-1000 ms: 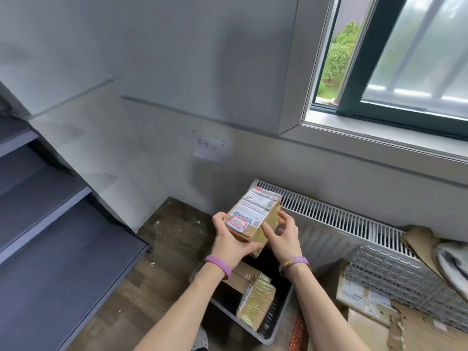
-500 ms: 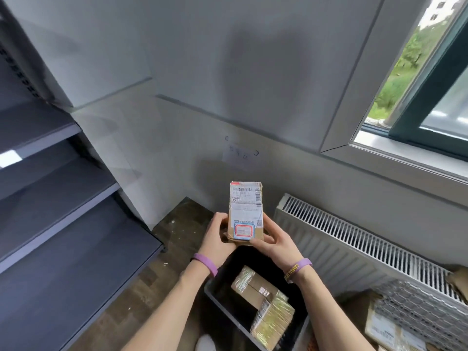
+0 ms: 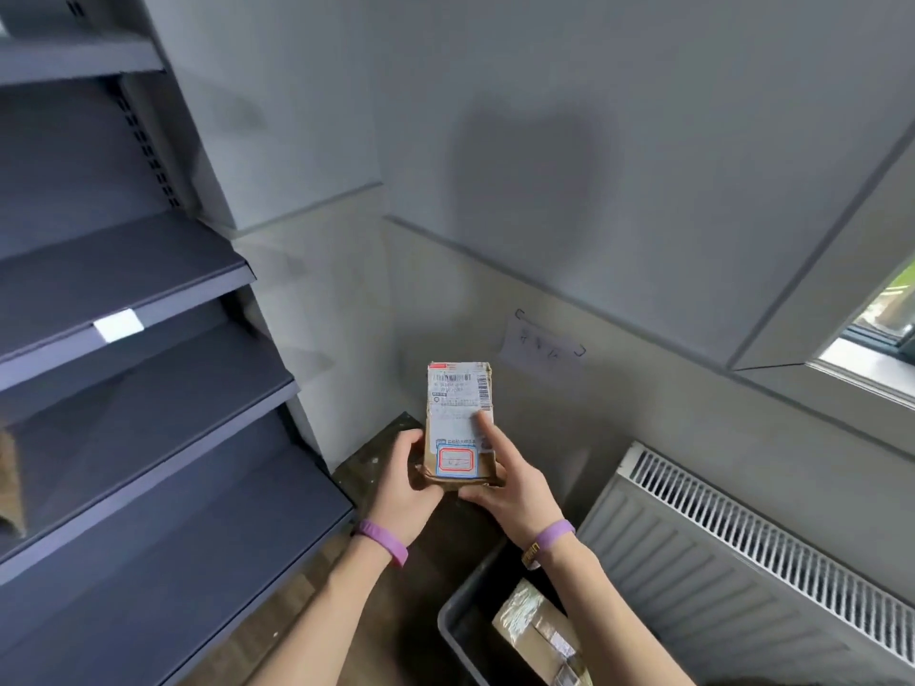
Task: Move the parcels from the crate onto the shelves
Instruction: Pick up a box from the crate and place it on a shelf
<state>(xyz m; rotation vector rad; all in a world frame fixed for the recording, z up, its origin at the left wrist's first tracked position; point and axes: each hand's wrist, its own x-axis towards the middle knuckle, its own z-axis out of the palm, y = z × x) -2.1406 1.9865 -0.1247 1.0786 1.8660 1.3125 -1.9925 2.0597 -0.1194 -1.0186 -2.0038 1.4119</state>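
Observation:
A small brown cardboard parcel (image 3: 458, 413) with a white shipping label and a red-and-blue sticker stands upright in both my hands at the centre of view. My left hand (image 3: 402, 482) grips its lower left side. My right hand (image 3: 510, 480) holds its lower right side, with the index finger stretched up across the label. The grey crate (image 3: 458, 631) sits on the floor at the bottom right, with a taped brown parcel (image 3: 537, 631) inside. Dark grey metal shelves (image 3: 128, 349) rise on the left.
A white radiator (image 3: 742, 566) stands against the wall to the right of the crate. A window corner (image 3: 871, 334) shows at far right. A brown cardboard piece (image 3: 10, 487) lies on a shelf at the left edge. Dark wooden floor (image 3: 376, 467) lies below the hands.
The view has swung left and up, bringing more shelves into sight. The parcel stays upright in both hands, and my right index finger now lies across its label.

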